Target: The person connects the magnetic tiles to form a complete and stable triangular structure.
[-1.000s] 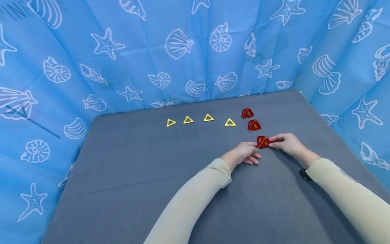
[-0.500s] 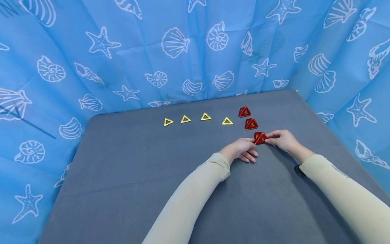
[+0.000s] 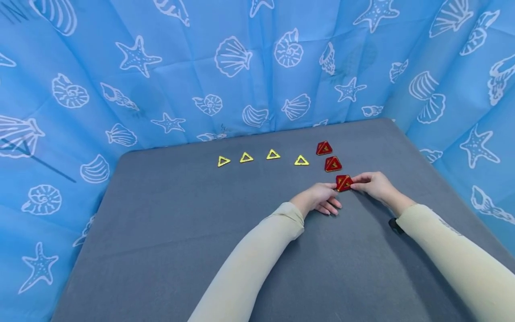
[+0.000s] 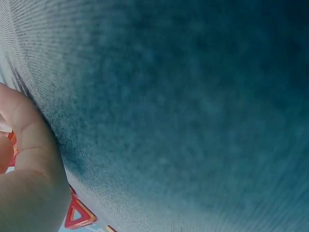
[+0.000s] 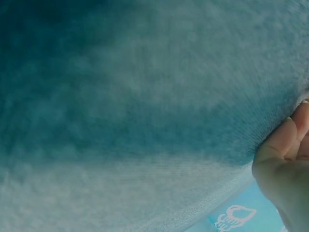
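On the grey table, the nearest pair of joined red triangular magnetic tiles lies between both hands. My left hand pinches its left edge, with the other fingers spread loosely below it. From the opposite side, my right hand pinches the right edge between thumb and forefinger. Two similar red pairs lie farther back, a middle pair and a far pair. In the left wrist view, a bit of red tile shows past the left hand. The right wrist view shows the right hand, its tile hidden.
Several yellow triangular tiles, one of them the rightmost yellow triangle, form a loose row left of the red pairs. Grey cloth covers the table. A blue curtain with white shells and starfish hangs behind and at both sides.
The whole head view has shifted slightly. Both hands stay at the nearest red pair, which appears marginally closer to the middle pair than a second ago.
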`<state>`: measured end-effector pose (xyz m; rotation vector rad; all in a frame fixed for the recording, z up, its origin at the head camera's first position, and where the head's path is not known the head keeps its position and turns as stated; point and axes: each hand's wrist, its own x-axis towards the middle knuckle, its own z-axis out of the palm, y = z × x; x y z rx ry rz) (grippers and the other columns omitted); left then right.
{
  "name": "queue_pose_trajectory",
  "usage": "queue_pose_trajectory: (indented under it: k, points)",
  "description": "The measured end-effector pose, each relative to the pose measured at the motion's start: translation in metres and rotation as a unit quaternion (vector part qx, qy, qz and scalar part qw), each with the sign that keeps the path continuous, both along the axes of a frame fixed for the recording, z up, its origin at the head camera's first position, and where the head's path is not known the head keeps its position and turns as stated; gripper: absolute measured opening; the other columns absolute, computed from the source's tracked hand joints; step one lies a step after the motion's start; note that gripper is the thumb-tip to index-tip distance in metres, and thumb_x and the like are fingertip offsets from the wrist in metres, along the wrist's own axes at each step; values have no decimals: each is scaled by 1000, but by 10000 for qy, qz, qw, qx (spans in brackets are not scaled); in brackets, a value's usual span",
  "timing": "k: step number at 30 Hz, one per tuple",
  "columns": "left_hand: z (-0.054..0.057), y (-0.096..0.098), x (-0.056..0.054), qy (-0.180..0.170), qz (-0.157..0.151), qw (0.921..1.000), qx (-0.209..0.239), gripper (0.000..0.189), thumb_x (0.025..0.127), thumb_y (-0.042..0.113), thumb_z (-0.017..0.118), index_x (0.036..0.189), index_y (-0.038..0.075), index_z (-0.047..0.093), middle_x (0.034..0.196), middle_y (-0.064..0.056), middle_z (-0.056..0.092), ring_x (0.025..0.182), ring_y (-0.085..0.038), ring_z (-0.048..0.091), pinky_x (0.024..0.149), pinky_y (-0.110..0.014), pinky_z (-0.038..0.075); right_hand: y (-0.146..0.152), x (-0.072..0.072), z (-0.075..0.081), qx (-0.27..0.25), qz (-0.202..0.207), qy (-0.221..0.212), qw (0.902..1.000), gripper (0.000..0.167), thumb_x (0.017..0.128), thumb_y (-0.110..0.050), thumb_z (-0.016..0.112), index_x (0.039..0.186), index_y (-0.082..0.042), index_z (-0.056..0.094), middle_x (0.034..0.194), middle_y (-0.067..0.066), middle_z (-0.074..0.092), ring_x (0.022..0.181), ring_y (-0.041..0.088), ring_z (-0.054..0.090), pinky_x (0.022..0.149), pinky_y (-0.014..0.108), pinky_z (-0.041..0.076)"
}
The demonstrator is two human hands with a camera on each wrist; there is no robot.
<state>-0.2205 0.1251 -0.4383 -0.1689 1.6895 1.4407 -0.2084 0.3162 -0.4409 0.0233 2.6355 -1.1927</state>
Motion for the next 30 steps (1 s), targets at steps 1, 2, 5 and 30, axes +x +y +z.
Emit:
queue_pose_trajectory:
  k: [1,2,5,30]
  points:
    - [0,0,0,20,-2,10000,-26,48,103,17,48,150,25,40,71,-7,66,52,-16,60,47,-25,44,0,1,0,-8,5,-12,10000,35,97,-17,62,117,12,61,111,25,63,95,31,52,77,36,43]
    - [0,0,1,37,2,10000,-39,48,103,17,48,150,25,40,71,-6,66,52,-16,60,47,-25,44,0,1,1,-21,9,-18,10000,35,97,-17,62,118,12,61,111,25,62,95,31,52,77,35,43]
    - [1,0,2,84,49,9999,-44,47,103,16,48,149,24,42,71,-6,66,52,-16,60,46,-25,43,1,1,1,-65,37,-5,10000,37,97,-17,62,118,12,61,111,25,62,95,31,51,75,34,42]
    - [16,-71,8,1285,217,9913,-203,42,101,14,49,142,16,51,80,-3,67,53,-13,58,51,-24,42,-12,17,36,-397,-459,459,9971,45,100,-23,56,133,8,50,104,13,55,94,26,51,74,27,47]
